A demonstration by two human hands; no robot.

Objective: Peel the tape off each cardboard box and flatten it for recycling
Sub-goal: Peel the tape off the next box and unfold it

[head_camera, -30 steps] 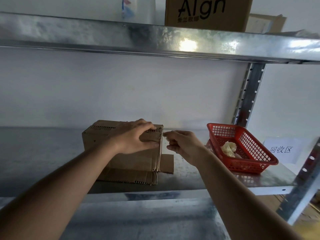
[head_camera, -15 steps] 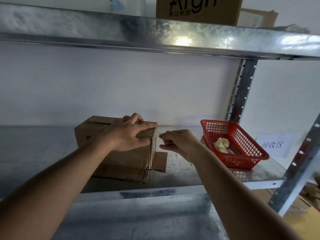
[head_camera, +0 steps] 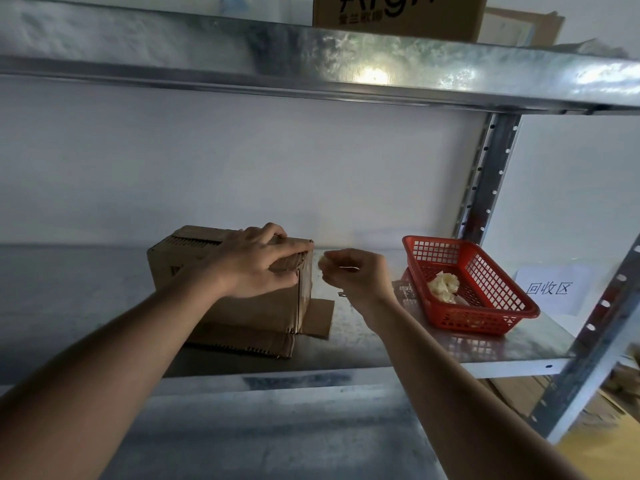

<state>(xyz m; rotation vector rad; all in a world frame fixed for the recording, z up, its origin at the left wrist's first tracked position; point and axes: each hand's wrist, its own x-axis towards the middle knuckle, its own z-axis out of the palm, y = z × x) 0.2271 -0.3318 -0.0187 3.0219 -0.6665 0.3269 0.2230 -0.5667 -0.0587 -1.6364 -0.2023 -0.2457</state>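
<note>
The right hand [head_camera: 356, 275] has its fingers curled in, pinching one small pale scrap of tape [head_camera: 322, 263] at the fingertips, just off the right edge of the cardboard box [head_camera: 249, 306] and not touching it. The left hand [head_camera: 256, 263] lies over the box's top right corner, fingers bent across the top edge and thumb on the front face, holding it down. This one box stands on the metal shelf [head_camera: 381, 344] with two bottom flaps splayed out flat, one toward the front and one to the right. To the right of the box, past the right hand, sits one red plastic basket [head_camera: 498, 306] with one crumpled pale wad [head_camera: 444, 287] inside. Further right of the box, one white paper sign [head_camera: 550, 289] leans at the back. Above the box, on the upper shelf [head_camera: 242, 57], stands one printed carton [head_camera: 398, 12], with a second brown carton [head_camera: 526, 26] partly seen behind it.
</note>
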